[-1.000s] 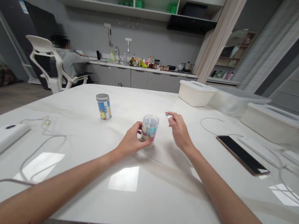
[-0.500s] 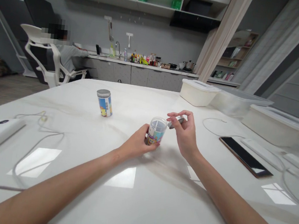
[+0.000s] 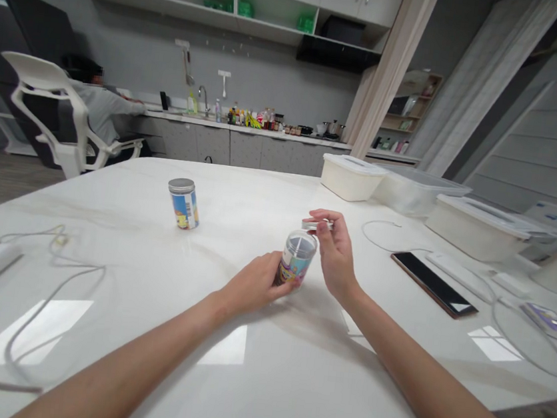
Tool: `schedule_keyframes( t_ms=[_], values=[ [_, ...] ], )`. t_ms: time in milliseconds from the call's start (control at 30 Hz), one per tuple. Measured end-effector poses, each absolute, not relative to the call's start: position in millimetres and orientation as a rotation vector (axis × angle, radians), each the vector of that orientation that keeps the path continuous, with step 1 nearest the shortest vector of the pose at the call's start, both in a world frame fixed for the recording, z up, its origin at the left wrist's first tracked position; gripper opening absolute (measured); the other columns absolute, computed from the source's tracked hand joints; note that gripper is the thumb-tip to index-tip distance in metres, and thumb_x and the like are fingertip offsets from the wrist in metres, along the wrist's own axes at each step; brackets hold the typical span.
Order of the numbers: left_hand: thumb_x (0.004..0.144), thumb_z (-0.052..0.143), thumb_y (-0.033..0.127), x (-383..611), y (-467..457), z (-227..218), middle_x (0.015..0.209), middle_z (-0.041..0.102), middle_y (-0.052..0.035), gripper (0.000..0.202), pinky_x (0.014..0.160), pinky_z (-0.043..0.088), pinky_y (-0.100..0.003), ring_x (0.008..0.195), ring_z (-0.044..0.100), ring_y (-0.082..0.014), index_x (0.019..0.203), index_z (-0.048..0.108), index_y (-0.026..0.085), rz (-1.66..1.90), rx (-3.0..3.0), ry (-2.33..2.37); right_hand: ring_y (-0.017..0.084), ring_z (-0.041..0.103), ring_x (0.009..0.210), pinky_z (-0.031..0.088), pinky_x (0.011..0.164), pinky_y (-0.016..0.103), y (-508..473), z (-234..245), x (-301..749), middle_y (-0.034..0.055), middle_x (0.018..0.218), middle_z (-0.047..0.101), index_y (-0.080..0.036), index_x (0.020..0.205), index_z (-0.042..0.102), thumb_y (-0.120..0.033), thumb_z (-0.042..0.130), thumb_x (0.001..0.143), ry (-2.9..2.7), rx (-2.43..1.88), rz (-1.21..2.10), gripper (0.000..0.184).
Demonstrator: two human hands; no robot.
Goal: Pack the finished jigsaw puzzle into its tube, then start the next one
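Jar sits near the middle of the table, tipped a bit toward your right, with your left hand wrapped around its lower half. Your right hand has the lid pinched between thumb and fingertips, just above and behind the jar's open mouth, not touching it.

Looks like clear plastic to me, so light and fairly stiff, but the glossy label probably makes it a bit slick. I'd keep gripping low on the body like you are, and hold the lid by its rim.

Can't tell if anything's inside, the label covers most of it. Your left fingers hide the base, so no idea if it's resting on the table or lifted. Second jar stands capped, well apart to the left.
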State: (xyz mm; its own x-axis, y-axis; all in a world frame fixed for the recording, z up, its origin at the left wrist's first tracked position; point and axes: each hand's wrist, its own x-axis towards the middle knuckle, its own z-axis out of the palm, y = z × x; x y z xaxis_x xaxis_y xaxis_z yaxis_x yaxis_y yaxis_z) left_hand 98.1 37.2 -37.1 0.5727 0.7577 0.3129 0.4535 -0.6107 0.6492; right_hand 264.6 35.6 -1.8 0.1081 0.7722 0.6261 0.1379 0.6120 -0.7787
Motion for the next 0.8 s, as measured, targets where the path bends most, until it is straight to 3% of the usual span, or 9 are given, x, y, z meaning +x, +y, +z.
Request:
schedule_keyframes(
  t_ms=[167, 433, 800],
  values=[
    [0.086, 0.052, 0.051, 98.3, 38.7, -38.0, 0.077, 0.058, -0.0031, 0.031, 0.057, 0.035, -0.032, 0.067, 0.052, -0.0201, 0.080, 0.043, 0.022, 0.749, 2.338, 1.049, 0.023, 0.052, 0.117, 0.045, 0.096, 0.040, 28.7, -3.3, 264.4, 0.0082, 0.118, 0.056, -0.025, 0.096, 0.070, -0.042, 0.054, 0.091, -1.670, -0.762, 0.577, 0.024],
    [0.084, 0.053, 0.046, 95.1, 41.2, -37.8, 0.074, 0.058, -0.0016, 0.027, 0.057, 0.034, -0.031, 0.067, 0.053, -0.0190, 0.080, 0.042, 0.021, 0.759, 2.343, 1.123, 0.024, 0.050, 0.122, 0.042, 0.102, 0.043, 33.8, -16.5, 264.0, 0.0081, 0.126, 0.055, -0.029, 0.117, 0.066, -0.036, 0.049, 0.094, -1.790, -0.752, 0.555, 0.029],
    [0.084, 0.054, 0.043, 93.7, 44.2, -41.8, 0.073, 0.058, -0.0010, 0.025, 0.057, 0.036, -0.029, 0.065, 0.053, -0.0170, 0.084, 0.046, 0.019, 0.774, 2.369, 1.050, 0.023, 0.057, 0.111, 0.052, 0.082, 0.034, 32.4, -13.1, 264.7, 0.0092, 0.126, 0.057, -0.026, 0.111, 0.070, -0.032, 0.050, 0.094, -1.899, -0.755, 0.490, 0.028]
  ],
)
